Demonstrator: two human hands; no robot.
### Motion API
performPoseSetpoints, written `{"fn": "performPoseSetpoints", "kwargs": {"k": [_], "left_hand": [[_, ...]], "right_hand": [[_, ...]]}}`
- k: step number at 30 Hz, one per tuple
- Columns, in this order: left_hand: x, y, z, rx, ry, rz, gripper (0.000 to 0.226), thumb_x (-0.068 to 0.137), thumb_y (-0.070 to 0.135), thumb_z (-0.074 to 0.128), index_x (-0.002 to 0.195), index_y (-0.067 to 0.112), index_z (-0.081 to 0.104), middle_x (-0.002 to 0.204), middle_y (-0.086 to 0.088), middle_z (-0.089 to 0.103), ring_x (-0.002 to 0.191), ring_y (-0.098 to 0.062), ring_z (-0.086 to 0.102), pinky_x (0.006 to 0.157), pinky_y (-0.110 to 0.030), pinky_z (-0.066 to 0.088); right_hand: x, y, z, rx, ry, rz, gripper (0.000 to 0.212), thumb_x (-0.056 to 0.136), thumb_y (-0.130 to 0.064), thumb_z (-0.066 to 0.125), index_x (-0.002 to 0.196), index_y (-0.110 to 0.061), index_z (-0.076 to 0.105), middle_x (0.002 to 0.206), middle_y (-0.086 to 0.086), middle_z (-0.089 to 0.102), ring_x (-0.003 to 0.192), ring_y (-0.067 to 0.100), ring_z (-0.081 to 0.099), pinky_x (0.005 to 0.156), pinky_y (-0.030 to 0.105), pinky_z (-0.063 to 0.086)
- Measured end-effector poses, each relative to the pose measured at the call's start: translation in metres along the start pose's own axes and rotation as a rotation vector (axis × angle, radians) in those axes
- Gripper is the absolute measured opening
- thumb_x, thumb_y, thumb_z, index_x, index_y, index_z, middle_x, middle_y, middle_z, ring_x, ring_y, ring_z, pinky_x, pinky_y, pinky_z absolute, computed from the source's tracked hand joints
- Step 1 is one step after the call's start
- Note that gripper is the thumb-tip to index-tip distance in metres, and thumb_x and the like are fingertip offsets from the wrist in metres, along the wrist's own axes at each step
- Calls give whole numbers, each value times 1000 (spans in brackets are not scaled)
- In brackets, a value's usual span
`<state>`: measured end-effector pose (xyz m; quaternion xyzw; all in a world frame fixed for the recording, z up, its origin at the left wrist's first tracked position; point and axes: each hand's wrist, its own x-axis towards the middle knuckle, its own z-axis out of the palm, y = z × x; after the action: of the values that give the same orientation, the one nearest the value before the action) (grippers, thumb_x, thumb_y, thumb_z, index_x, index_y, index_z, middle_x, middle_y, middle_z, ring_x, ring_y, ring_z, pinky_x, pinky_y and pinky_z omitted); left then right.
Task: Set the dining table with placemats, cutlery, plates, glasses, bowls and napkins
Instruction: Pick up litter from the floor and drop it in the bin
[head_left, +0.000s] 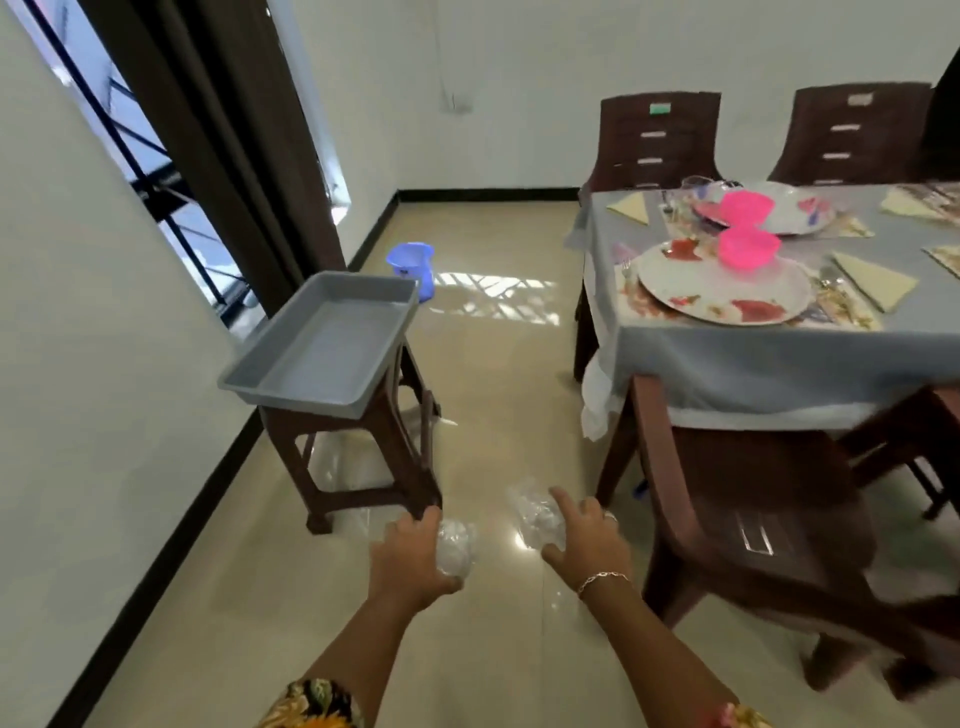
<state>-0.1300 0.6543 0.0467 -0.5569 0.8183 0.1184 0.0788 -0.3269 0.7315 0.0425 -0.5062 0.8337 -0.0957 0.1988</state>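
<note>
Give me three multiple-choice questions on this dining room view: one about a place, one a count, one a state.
1. Where does the shallow grey plastic tray sit? A chair seat; B brown plastic stool; C floor.
2. How many bright pink plastic bowls stand on the grey-clothed dining table? A one; B two; C four.
3. What is the left hand doing? A gripping a clear glass; B hanging idle; C pressing a plate.
Answers: B, tray rests on the stool top; B, two bowls show; A, hand curls round the glass.
</note>
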Motion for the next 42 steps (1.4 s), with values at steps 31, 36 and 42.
{"fn": "performPoseSetpoints", "kwargs": {"k": [31,36,42], "left_hand": [[674,25,-197,-316,45,-77,79,66,55,72,129,26,35,123,-7,41,114,-27,46,91,-35,44],[762,66,-235,-302,42,-113,74,68,55,69,125,23,36,121,-7,44,111,-27,51,87,-34,44],[859,94,-261,-322,34,-122,72,71,55,65,127,20,37,120,-4,51,108,-27,57,85,-32,44]], "right_hand": [[667,-98,-167,-71,102,3,45,90,-22,50,132,-36,38,117,5,49,106,26,54,75,32,46],[765,-72,-203,-73,60,-27,46,92,-20,49,134,-35,38,114,6,53,101,26,58,75,31,46],[864,-76,-226,-1,41,-77,44,94,-23,47,136,-32,37,111,10,55,97,29,59,77,33,46]]}}
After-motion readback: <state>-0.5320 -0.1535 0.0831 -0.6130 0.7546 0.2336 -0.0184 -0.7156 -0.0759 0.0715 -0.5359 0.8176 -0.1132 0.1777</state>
